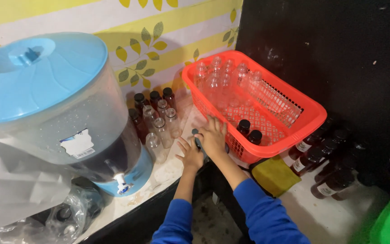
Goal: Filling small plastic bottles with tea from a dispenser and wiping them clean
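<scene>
My left hand and right hand close together over a small dark bottle at the counter edge, just beside the red basket. I should hold the body steady with one hand, turn with the other, keeping clear of the empty bottles.

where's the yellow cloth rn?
In the head view, the folded yellow cloth lies on the white counter right of centre, against the front corner of the orange plastic basket, beside the capped brown bottles.
</scene>
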